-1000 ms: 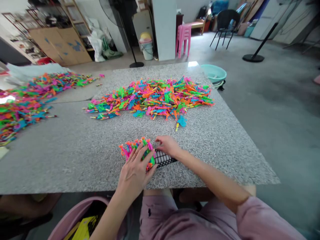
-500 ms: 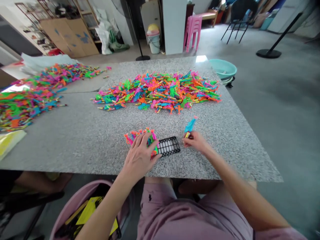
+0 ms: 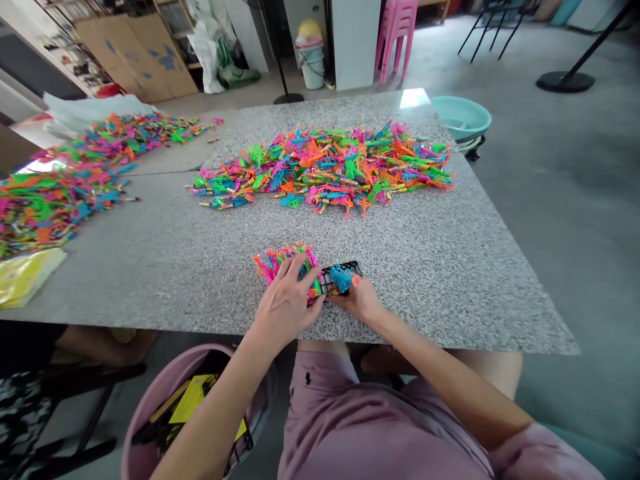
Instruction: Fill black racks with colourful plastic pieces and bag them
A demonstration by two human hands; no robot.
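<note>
Near the table's front edge lies a small black lattice rack (image 3: 356, 267). Its left part carries a row of colourful plastic toys (image 3: 273, 261) in pink, orange, green and blue. My left hand (image 3: 284, 300) is curled over these toys and the rack, thumb on the near side and fingers on the far side. Between the fingers of my right hand (image 3: 364, 301) is a blue plastic toy (image 3: 341, 277) with an orange tip, over the right part of the rack. The toy's lower end is partly hidden, and I cannot tell whether it touches the rack.
A long heap of similar toys (image 3: 325, 170) lies across the granite table (image 3: 425, 267). Another heap (image 3: 45, 207) is at the left, beside a yellow packet (image 3: 30, 273). Below the front edge stands a pink tub (image 3: 145, 407) with black and yellow things. A turquoise basin (image 3: 463, 117) stands beyond the right edge.
My right hand has moved left with the blue toy, from beside the rack to over its right part, and the toy has turned. My left hand keeps its hold.
</note>
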